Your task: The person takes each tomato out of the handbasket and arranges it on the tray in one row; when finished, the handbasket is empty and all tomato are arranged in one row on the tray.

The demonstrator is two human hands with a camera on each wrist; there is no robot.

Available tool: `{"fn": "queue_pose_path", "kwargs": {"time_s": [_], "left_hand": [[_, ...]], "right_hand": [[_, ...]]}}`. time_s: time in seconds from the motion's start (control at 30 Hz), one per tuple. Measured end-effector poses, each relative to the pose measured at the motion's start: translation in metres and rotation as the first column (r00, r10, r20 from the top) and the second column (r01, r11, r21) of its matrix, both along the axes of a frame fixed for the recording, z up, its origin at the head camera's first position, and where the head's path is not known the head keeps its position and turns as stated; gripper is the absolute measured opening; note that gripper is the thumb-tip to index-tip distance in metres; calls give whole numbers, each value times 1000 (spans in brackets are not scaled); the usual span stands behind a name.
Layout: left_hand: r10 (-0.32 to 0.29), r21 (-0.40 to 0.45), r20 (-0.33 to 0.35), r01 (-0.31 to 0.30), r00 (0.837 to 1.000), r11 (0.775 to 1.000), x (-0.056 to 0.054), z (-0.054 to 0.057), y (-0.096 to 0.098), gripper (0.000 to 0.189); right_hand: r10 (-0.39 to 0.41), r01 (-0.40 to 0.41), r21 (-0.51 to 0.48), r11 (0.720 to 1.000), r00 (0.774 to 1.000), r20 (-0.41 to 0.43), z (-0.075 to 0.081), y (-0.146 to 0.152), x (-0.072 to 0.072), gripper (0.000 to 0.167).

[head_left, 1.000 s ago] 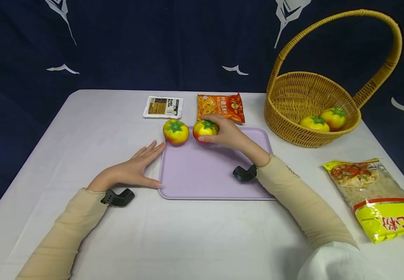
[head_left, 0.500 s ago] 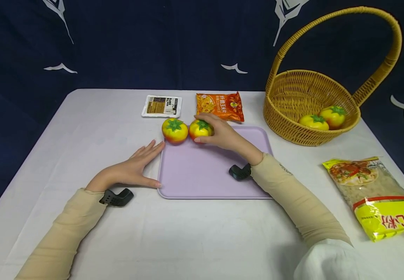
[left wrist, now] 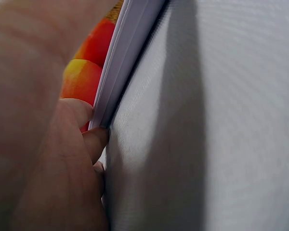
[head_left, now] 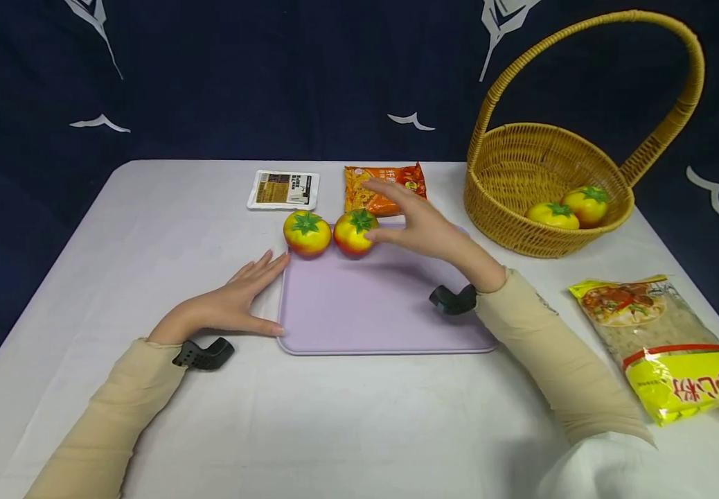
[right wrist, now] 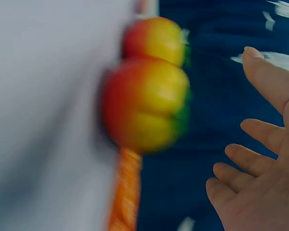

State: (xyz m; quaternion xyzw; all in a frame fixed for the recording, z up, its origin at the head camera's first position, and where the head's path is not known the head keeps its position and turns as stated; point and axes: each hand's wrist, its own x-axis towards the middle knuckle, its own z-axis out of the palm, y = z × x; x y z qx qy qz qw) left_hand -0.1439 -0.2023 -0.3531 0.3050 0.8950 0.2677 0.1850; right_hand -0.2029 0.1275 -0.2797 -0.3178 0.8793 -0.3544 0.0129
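Observation:
Two yellow-red tomatoes with green leafy tops sit side by side at the far left corner of a lilac tray [head_left: 384,312]: the left tomato [head_left: 307,235] and the right tomato [head_left: 353,239]. My right hand [head_left: 428,225] hovers just right of the right tomato, fingers spread and holding nothing; the right wrist view shows a gap between that hand [right wrist: 265,159] and the nearer tomato [right wrist: 144,106]. My left hand [head_left: 225,305] lies at the tray's left edge, its straight fingers and thumb touching the rim. In the left wrist view its fingers [left wrist: 94,144] meet the tray rim [left wrist: 118,62].
A wicker basket [head_left: 490,215] with two more tomatoes [head_left: 586,203] stands at the back right. Behind the tray lie an orange snack bag [head_left: 359,187] and a flat white packet [head_left: 285,190]. A yellow-ended noodle bag [head_left: 677,346] lies at the right.
My right hand set the right tomato against the left one, let go of it and drew back up and to the right. My left hand stayed at the tray edge.

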Motion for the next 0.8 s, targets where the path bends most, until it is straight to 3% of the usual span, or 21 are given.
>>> {"fn": "queue_pose_path", "kwargs": {"time_s": [0.1, 0.23, 0.37, 0.47, 0.57, 0.67, 0.8], "left_hand": [[-3, 4, -4, 4, 1000, 1000, 0, -1, 0, 113], [-4, 8, -7, 4, 1000, 1000, 0, -1, 0, 113], [-6, 12, -7, 6, 1000, 1000, 1, -1, 0, 113], [-5, 15, -8, 6, 1000, 1000, 0, -1, 0, 113], [-6, 15, -12, 6, 1000, 1000, 0, -2, 0, 113], [-8, 17, -11, 8, 1000, 1000, 0, -1, 0, 113], [-3, 18, -3, 3, 1000, 1000, 0, -1, 1, 114]], "right_hand": [[-28, 27, -102, 994, 1000, -13, 24, 26, 4, 67], [-126, 129, -221, 967, 992, 31, 53, 70, 11, 62], [-244, 251, -277, 928, 968, 60, 68, 119, 16, 57], [-311, 321, -322, 891, 947, 84, 68, 155, 17, 53], [-372, 405, -356, 842, 914, 161, 62, 183, 19, 50], [-427, 506, -358, 785, 860, 279, 53, 205, 22, 50], [-393, 595, -436, 676, 791, 469, 39, 225, 24, 55]]}}
